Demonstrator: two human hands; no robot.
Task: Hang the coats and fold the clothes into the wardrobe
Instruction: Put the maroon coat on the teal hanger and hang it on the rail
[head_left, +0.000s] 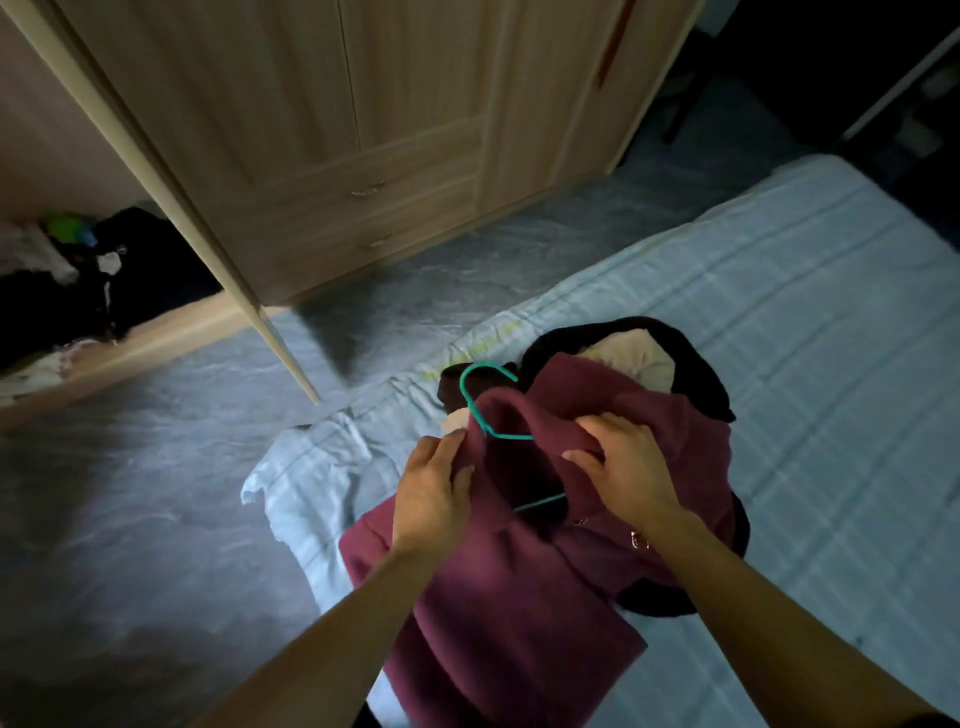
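Both hands grasp the maroon coat (519, 587) collar, left hand (434, 493) left and right hand (626, 467) right of the teal hanger (480, 400).

The floor (467, 280) between bed (779, 322) and wardrobe (322, 130) lies bare. The open wardrobe door (171, 197) juts out towards the bed's corner, narrowing the way leftward. Dark clothes (135, 260) crowd the wardrobe's bottom behind it. The bed's right side is bare.

I read this as a home bedroom: bed (779, 291) under a pale blue sheet, light-wood wardrobe (363, 130) with one door open onto piled clothes (78, 280).
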